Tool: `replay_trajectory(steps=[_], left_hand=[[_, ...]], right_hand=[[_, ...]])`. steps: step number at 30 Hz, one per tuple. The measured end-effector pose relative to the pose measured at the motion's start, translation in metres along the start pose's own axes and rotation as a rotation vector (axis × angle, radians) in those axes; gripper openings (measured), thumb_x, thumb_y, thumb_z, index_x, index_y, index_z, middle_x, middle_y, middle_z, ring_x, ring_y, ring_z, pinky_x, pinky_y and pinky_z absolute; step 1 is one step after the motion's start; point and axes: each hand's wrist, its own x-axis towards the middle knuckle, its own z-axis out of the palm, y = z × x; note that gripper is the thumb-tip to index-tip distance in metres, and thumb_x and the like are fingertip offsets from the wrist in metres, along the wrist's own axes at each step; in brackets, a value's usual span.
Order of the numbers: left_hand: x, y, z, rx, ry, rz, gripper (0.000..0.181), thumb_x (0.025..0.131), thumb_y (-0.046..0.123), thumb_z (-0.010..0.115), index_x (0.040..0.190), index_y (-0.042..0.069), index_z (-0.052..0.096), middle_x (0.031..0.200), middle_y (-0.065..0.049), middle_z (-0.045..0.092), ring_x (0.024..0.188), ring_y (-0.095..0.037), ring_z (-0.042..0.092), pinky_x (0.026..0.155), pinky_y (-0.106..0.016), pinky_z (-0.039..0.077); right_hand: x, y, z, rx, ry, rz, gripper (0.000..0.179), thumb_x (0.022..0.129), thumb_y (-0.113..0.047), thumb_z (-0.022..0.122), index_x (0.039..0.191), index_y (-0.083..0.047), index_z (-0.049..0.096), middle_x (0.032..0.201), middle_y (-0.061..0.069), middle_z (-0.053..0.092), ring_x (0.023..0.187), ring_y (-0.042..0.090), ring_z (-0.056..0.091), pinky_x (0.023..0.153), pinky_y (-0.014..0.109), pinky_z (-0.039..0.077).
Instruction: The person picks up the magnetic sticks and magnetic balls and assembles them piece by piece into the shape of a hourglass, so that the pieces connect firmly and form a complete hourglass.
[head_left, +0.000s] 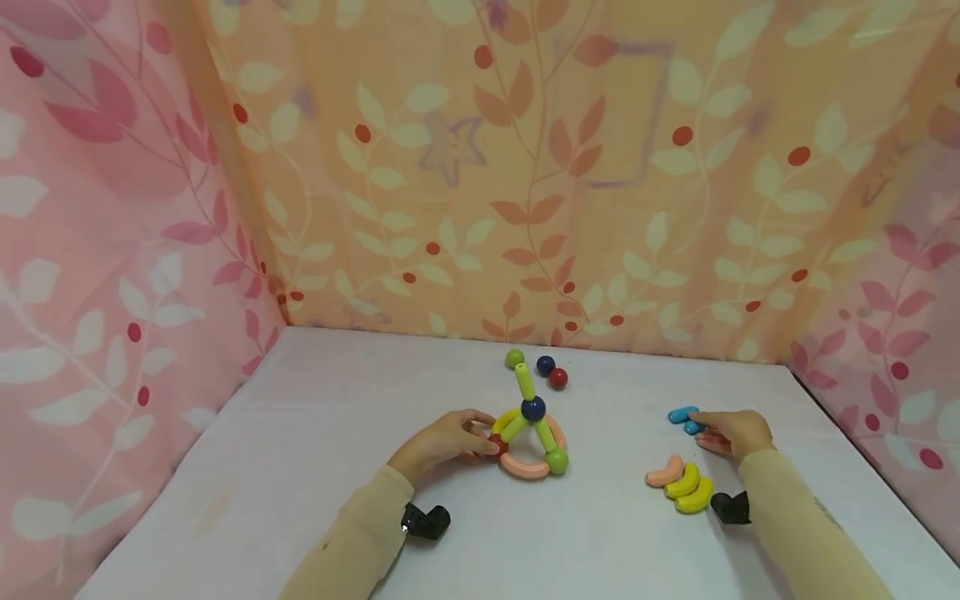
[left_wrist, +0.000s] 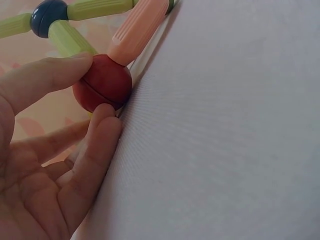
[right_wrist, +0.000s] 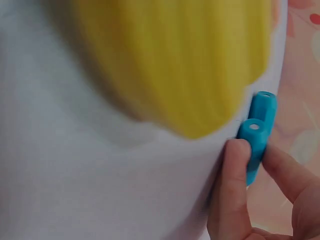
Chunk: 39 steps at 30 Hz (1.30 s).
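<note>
Nearest you on the white table (head_left: pixel 592 542), two yellow curved pieces (head_left: pixel 693 495) lie side by side, with a pink curved piece (head_left: pixel 664 472) just to their left; a little beyond them your right hand (head_left: pixel 738 433) pinches the near blue stick (head_left: pixel 695 427) between thumb and finger, coming at it from the right, while the far blue stick (head_left: pixel 683 414) lies just past it, roughly parallel, though you cannot tell whether the two touch; the pinched stick's long axis runs roughly across the table, its free end turned left, toward the built frame, and this is the relation to mind, for the frame stands well apart to the left, with the curved pieces on the nearer side of that gap; the right hand is plainly the nearer one to both blue sticks; over at the frame, your left hand (head_left: pixel 450 437) grips the red ball (left_wrist: pixel 102 85) at its left corner, thumb on one side and fingers on the other; the green corner ball (head_left: pixel 557 461) sits at the right, and above, the navy top ball (head_left: pixel 533 408) carries a green stick (head_left: pixel 525 382) that points up, leaning slightly left; beyond the frame rest three loose balls (head_left: pixel 558 378), green, navy and red; behind everything hangs a leaf-patterned curtain (head_left: pixel 450 250).
</note>
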Motion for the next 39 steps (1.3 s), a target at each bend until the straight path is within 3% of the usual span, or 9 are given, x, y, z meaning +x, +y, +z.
replay_trajectory(steps=[7, 10, 15, 21, 30, 39], left_hand=[[0.000, 0.002, 0.001, 0.014, 0.015, -0.020, 0.056, 0.084, 0.022, 0.080, 0.134, 0.010, 0.057, 0.101, -0.007, 0.066, 0.085, -0.015, 0.063, 0.079, -0.028, 0.058], [0.000, 0.001, 0.002, 0.012, 0.014, -0.026, 0.056, 0.083, 0.022, 0.081, 0.133, 0.010, 0.058, 0.100, -0.006, 0.066, 0.085, -0.015, 0.063, 0.077, -0.027, 0.057], [0.002, -0.001, 0.003, 0.019, 0.010, -0.026, 0.058, 0.083, 0.021, 0.081, 0.134, 0.009, 0.058, 0.098, -0.006, 0.066, 0.083, -0.016, 0.062, 0.075, -0.026, 0.057], [0.003, -0.001, 0.002, 0.016, 0.014, -0.013, 0.059, 0.083, 0.021, 0.081, 0.135, 0.009, 0.057, 0.099, -0.006, 0.066, 0.083, -0.015, 0.063, 0.076, -0.026, 0.057], [0.002, -0.001, 0.003, 0.014, 0.028, -0.004, 0.056, 0.083, 0.018, 0.081, 0.134, 0.007, 0.059, 0.094, -0.005, 0.065, 0.081, -0.014, 0.063, 0.072, -0.025, 0.057], [0.002, -0.002, 0.000, 0.016, 0.021, -0.015, 0.058, 0.083, 0.022, 0.081, 0.134, 0.010, 0.058, 0.099, -0.006, 0.067, 0.083, -0.016, 0.062, 0.076, -0.026, 0.057]], right_hand=[[-0.002, -0.011, 0.001, -0.046, -0.018, 0.035, 0.043, 0.092, -0.013, 0.065, 0.120, 0.013, 0.045, 0.066, 0.006, 0.060, 0.056, 0.014, 0.068, 0.065, 0.028, 0.061], [-0.009, -0.011, -0.001, -0.010, -0.043, 0.014, 0.049, 0.092, -0.012, 0.065, 0.126, 0.015, 0.042, 0.068, 0.005, 0.061, 0.058, 0.013, 0.068, 0.067, 0.028, 0.061], [-0.032, -0.014, 0.005, 0.062, -0.160, -0.076, 0.060, 0.093, -0.018, 0.067, 0.135, 0.015, 0.039, 0.074, -0.003, 0.066, 0.067, 0.009, 0.072, 0.073, 0.025, 0.061], [-0.066, -0.031, 0.048, 0.091, -0.286, -0.267, 0.057, 0.094, -0.020, 0.068, 0.134, 0.014, 0.045, 0.082, -0.006, 0.072, 0.078, 0.007, 0.074, 0.079, 0.026, 0.060], [-0.113, -0.056, 0.114, 0.057, -0.285, -0.467, 0.044, 0.092, -0.020, 0.072, 0.124, 0.007, 0.056, 0.093, 0.001, 0.075, 0.085, 0.009, 0.073, 0.088, 0.035, 0.059], [-0.129, -0.064, 0.142, 0.099, -0.286, -0.538, 0.041, 0.089, -0.014, 0.074, 0.123, 0.004, 0.059, 0.100, 0.008, 0.073, 0.085, 0.009, 0.073, 0.082, 0.031, 0.060]])
